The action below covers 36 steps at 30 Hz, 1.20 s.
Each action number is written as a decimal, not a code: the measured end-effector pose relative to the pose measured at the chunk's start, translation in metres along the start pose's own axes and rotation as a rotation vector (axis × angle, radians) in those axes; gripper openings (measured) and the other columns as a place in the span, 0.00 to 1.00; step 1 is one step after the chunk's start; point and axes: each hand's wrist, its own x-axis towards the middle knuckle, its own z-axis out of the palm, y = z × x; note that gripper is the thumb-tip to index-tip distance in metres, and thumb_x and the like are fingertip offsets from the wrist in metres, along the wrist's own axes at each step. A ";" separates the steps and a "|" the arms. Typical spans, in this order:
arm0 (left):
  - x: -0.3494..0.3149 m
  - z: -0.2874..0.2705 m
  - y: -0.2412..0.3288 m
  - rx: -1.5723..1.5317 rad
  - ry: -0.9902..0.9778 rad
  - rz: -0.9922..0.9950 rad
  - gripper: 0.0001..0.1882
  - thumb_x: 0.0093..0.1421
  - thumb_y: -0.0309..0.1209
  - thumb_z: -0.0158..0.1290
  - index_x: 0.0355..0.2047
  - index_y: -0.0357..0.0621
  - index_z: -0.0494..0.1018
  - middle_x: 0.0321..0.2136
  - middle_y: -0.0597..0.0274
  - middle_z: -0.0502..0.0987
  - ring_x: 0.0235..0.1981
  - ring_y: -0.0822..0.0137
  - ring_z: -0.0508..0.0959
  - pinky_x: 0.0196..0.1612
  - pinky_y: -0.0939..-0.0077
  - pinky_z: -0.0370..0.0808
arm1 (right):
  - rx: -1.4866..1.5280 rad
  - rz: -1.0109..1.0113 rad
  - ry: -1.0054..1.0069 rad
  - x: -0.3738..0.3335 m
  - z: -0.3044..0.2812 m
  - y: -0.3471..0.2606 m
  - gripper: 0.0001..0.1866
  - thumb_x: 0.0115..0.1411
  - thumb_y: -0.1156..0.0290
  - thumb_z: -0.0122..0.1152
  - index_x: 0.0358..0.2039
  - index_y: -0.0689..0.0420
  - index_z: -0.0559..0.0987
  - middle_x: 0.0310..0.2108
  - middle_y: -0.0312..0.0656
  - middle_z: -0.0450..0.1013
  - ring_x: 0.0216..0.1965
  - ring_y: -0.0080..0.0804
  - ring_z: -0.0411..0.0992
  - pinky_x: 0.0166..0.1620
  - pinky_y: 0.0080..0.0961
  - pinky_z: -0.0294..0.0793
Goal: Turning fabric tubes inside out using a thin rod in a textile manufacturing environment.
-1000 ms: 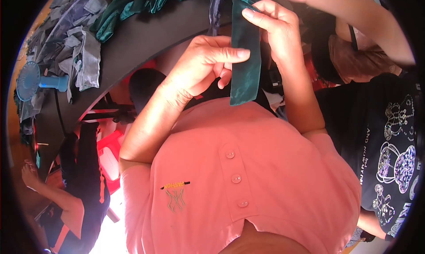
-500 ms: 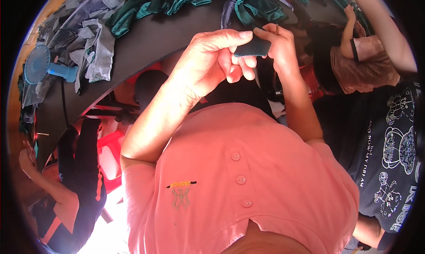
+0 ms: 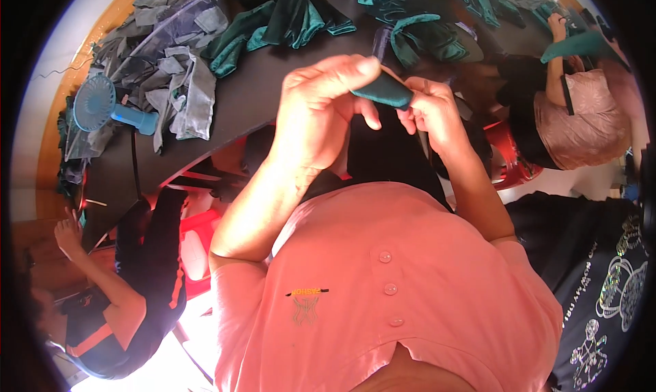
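Note:
My left hand (image 3: 321, 115) and my right hand (image 3: 432, 112) are raised in front of my pink shirt, close together. Between them they pinch a small folded piece of dark green cloth (image 3: 384, 91), held roughly level. My left thumb and fingers close on its left end, and my right fingertips grip its right end. Beyond the hands lies the black table (image 3: 239, 112) with heaps of green cloth pieces (image 3: 287, 23).
A pile of grey cloth pieces (image 3: 174, 71) and a blue hand-held fan (image 3: 102, 108) lie on the table's left part. More green pieces (image 3: 417, 30) lie at its far side. One person sits at the left (image 3: 130, 283), another at the right (image 3: 581, 112). A red stool (image 3: 198, 242) stands below the table.
The green cloth, which hung down as a long strip a second ago, is now folded short and held level between both hands. The hands have come closer together.

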 end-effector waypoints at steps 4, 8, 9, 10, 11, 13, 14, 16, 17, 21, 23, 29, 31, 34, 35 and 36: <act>0.025 -0.033 0.046 0.027 0.057 0.166 0.16 0.62 0.37 0.54 0.38 0.32 0.75 0.35 0.51 0.79 0.33 0.62 0.78 0.27 0.67 0.77 | -0.133 0.011 -0.215 0.005 0.003 0.011 0.14 0.57 0.60 0.62 0.25 0.58 0.75 0.16 0.32 0.68 0.15 0.15 0.62 0.19 0.13 0.52; 0.075 -0.065 0.085 0.220 0.095 0.139 0.15 0.62 0.34 0.52 0.39 0.32 0.75 0.40 0.50 0.79 0.36 0.64 0.78 0.26 0.71 0.74 | -0.105 0.198 -0.410 0.006 -0.002 0.034 0.08 0.56 0.68 0.63 0.27 0.58 0.75 0.17 0.32 0.69 0.15 0.15 0.63 0.20 0.15 0.57; 0.090 -0.073 0.088 0.374 0.159 0.153 0.15 0.61 0.33 0.53 0.40 0.31 0.76 0.40 0.52 0.79 0.35 0.65 0.78 0.26 0.72 0.74 | -0.086 0.247 -0.430 0.007 -0.004 0.045 0.08 0.57 0.68 0.62 0.27 0.59 0.75 0.17 0.33 0.69 0.15 0.15 0.63 0.20 0.16 0.58; 0.105 -0.082 0.091 0.527 0.219 0.166 0.15 0.61 0.32 0.53 0.41 0.30 0.76 0.40 0.53 0.79 0.35 0.66 0.77 0.26 0.74 0.74 | 0.002 0.250 -0.424 0.009 -0.006 0.065 0.11 0.57 0.67 0.63 0.25 0.60 0.76 0.17 0.33 0.68 0.15 0.16 0.62 0.20 0.16 0.58; 0.121 -0.091 0.089 0.529 0.212 0.154 0.15 0.61 0.32 0.53 0.41 0.30 0.76 0.40 0.53 0.79 0.35 0.66 0.77 0.26 0.74 0.74 | 0.011 0.255 -0.415 0.011 -0.008 0.072 0.11 0.57 0.67 0.63 0.25 0.60 0.76 0.17 0.33 0.68 0.15 0.16 0.62 0.20 0.16 0.58; 0.147 -0.107 0.087 0.761 0.358 0.172 0.16 0.58 0.31 0.55 0.43 0.32 0.77 0.41 0.56 0.80 0.33 0.68 0.76 0.26 0.75 0.74 | -0.010 0.291 -0.393 0.014 -0.011 0.082 0.12 0.58 0.65 0.62 0.25 0.60 0.76 0.17 0.33 0.68 0.16 0.16 0.62 0.20 0.16 0.58; 0.164 -0.117 0.085 0.760 0.342 0.154 0.16 0.58 0.31 0.55 0.43 0.32 0.77 0.41 0.56 0.80 0.33 0.68 0.76 0.26 0.75 0.74 | 0.010 0.289 -0.377 0.017 -0.012 0.090 0.13 0.58 0.63 0.62 0.25 0.60 0.76 0.17 0.32 0.67 0.17 0.16 0.62 0.20 0.17 0.57; 0.184 -0.132 0.081 1.080 0.342 0.023 0.16 0.56 0.32 0.56 0.44 0.41 0.78 0.42 0.56 0.79 0.37 0.64 0.75 0.32 0.68 0.76 | -0.017 0.286 -0.387 0.021 -0.011 0.088 0.13 0.59 0.64 0.62 0.25 0.60 0.76 0.17 0.32 0.68 0.17 0.16 0.62 0.21 0.17 0.58; 0.191 -0.135 0.073 1.078 0.323 0.008 0.16 0.56 0.32 0.56 0.44 0.41 0.78 0.42 0.56 0.79 0.37 0.64 0.75 0.32 0.68 0.76 | -0.058 0.266 -0.400 0.024 -0.014 0.086 0.13 0.60 0.64 0.61 0.24 0.61 0.77 0.18 0.32 0.69 0.17 0.16 0.62 0.21 0.17 0.59; 0.197 -0.124 0.043 2.157 0.240 0.834 0.13 0.45 0.33 0.61 0.34 0.47 0.80 0.38 0.56 0.76 0.44 0.52 0.72 0.48 0.62 0.71 | 0.013 0.342 -0.439 0.025 -0.028 0.077 0.15 0.60 0.63 0.61 0.23 0.60 0.76 0.18 0.32 0.68 0.17 0.15 0.62 0.21 0.18 0.58; 0.190 -0.091 0.030 1.799 0.030 0.841 0.09 0.47 0.33 0.62 0.27 0.43 0.80 0.27 0.56 0.78 0.33 0.55 0.76 0.42 0.64 0.74 | 0.012 0.278 -0.382 0.022 -0.036 0.058 0.15 0.61 0.64 0.58 0.23 0.60 0.75 0.18 0.34 0.68 0.17 0.15 0.61 0.21 0.17 0.58; 0.160 -0.018 -0.047 1.629 0.095 0.112 0.24 0.44 0.49 0.64 0.19 0.35 0.76 0.16 0.50 0.76 0.21 0.51 0.77 0.29 0.61 0.74 | 0.532 0.087 -0.190 0.026 -0.054 0.043 0.11 0.62 0.68 0.55 0.24 0.60 0.73 0.15 0.36 0.66 0.16 0.20 0.62 0.21 0.17 0.57; 0.169 -0.028 -0.062 1.703 0.103 0.257 0.21 0.44 0.45 0.63 0.17 0.36 0.75 0.16 0.49 0.76 0.22 0.49 0.77 0.30 0.61 0.74 | 0.407 0.119 -0.176 0.018 -0.049 0.059 0.11 0.62 0.69 0.55 0.24 0.60 0.73 0.14 0.35 0.64 0.15 0.23 0.64 0.20 0.16 0.55; 0.173 -0.036 -0.061 1.484 0.126 0.394 0.13 0.41 0.35 0.61 0.20 0.36 0.77 0.18 0.48 0.76 0.22 0.50 0.77 0.29 0.64 0.74 | 0.393 0.237 -0.061 0.005 -0.049 0.058 0.10 0.60 0.69 0.58 0.24 0.61 0.74 0.14 0.36 0.66 0.16 0.24 0.68 0.18 0.14 0.53; 0.167 -0.032 -0.054 1.370 0.126 0.332 0.11 0.43 0.32 0.61 0.22 0.35 0.78 0.16 0.52 0.76 0.19 0.60 0.76 0.28 0.70 0.73 | 0.355 0.155 -0.056 0.007 -0.059 0.051 0.09 0.58 0.70 0.59 0.26 0.61 0.75 0.15 0.36 0.68 0.16 0.22 0.68 0.18 0.13 0.52; 0.160 -0.024 -0.044 1.234 0.116 0.196 0.09 0.44 0.30 0.61 0.22 0.36 0.79 0.16 0.57 0.76 0.19 0.67 0.75 0.27 0.73 0.71 | 0.320 0.081 -0.020 0.012 -0.068 0.043 0.07 0.57 0.71 0.60 0.29 0.61 0.77 0.18 0.36 0.69 0.17 0.21 0.68 0.18 0.12 0.51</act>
